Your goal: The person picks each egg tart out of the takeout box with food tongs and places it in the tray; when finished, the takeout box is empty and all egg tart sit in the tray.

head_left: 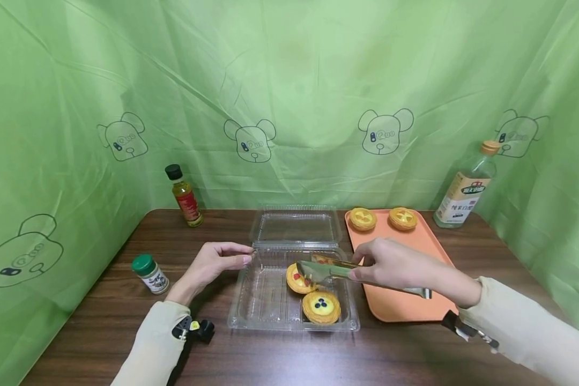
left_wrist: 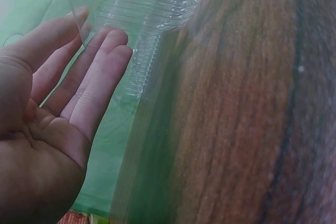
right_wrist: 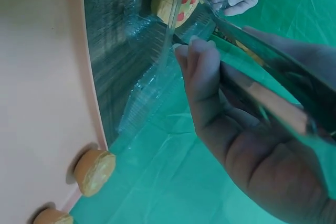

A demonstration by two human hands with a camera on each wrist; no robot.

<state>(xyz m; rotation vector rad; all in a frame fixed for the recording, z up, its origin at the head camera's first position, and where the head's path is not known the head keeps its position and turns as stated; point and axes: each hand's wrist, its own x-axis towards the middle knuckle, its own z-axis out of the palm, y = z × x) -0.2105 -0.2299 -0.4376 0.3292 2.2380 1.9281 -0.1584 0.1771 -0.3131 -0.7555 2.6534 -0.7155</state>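
At container edge (head_left: 238, 300), left hand (head_left: 213, 264) pinches

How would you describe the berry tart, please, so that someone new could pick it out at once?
On the table, find the clear box left of the orange tray. In its near right part, the berry tart sits nearer the person than the red-topped tart. Three dark berries clustered on its pale filling set it apart.

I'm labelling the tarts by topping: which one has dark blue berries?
The front tart in the clear container, with three dark blue berries. The tart behind it has red pieces; both tarts on the orange tray look yellow.
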